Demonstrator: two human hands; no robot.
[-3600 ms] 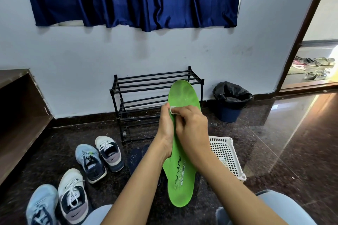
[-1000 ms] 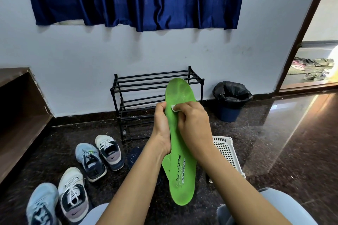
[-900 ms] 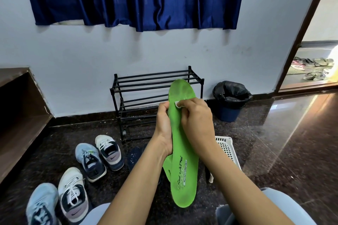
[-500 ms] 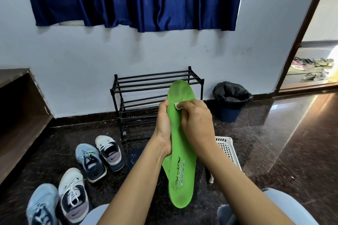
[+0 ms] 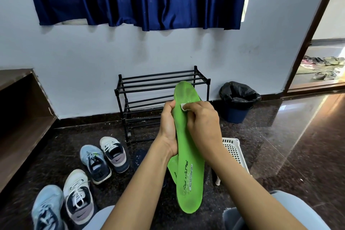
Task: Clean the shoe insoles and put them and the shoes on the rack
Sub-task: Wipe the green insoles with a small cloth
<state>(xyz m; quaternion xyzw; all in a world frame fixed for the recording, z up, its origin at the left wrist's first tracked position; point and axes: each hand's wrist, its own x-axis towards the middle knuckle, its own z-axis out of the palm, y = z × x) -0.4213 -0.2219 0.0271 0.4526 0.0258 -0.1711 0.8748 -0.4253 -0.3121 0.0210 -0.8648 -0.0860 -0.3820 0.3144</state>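
In front of the rack (image 5: pixel 158 80), the left hand (image 5: pixel 169 129) gripped the green insole (image 5: pixel 188 164) mid-edge, toe upward; the right hand (image 5: pixel 203 123) pinched a white wipe (image 5: pixel 183 107) against its forefoot

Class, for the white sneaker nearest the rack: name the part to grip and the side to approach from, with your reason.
Grip the white sneaker by its heel collar, from above on the person's side: it stands on its sole, opening up, heel nearest the person, toe toward the rack.
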